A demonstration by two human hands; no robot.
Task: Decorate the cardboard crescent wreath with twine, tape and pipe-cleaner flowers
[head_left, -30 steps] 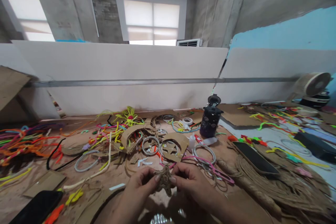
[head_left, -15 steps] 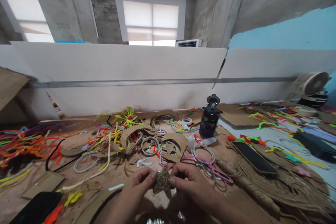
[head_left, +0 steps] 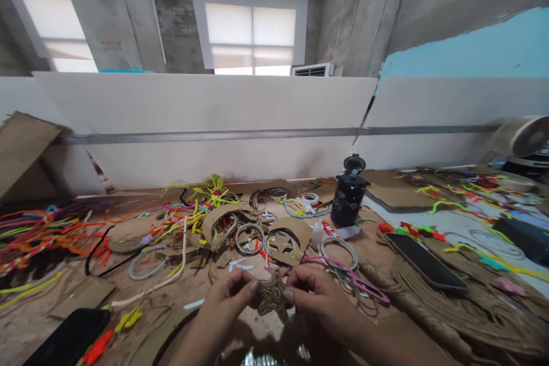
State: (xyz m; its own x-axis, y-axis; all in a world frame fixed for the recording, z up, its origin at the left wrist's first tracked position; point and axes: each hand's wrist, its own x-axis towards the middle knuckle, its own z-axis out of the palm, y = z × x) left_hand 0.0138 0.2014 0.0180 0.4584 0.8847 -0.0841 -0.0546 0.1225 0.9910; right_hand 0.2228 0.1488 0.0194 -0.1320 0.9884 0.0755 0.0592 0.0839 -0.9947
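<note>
A small brown star wound from twine (head_left: pixel 273 295) is held up between my two hands, low in the middle of the view. My left hand (head_left: pixel 231 299) pinches one of its arms between thumb and fingertips. On the other side, my right hand (head_left: pixel 313 291) grips the opposite arm the same way, thumb in front. Just beyond the star lie a cardboard piece with a curved cut-out (head_left: pixel 295 234), a silver ring (head_left: pixel 250 239) and pink scissors (head_left: pixel 364 287). A white glue bottle (head_left: pixel 317 234) stands behind my right hand.
A dark bottle with a raised lid (head_left: pixel 348 200) stands at the back right. One phone (head_left: pixel 426 261) rests on a big coil of brown cord (head_left: pixel 472 314); another phone (head_left: pixel 68 334) lies front left. Colourful pipe cleaners (head_left: pixel 64 234) are heaped on the left. A white partition (head_left: pixel 206 103) closes off the back.
The view has swung slightly left, so the table things sit further right. Both hands still hold the twine star, which is turned a little more toward me.
</note>
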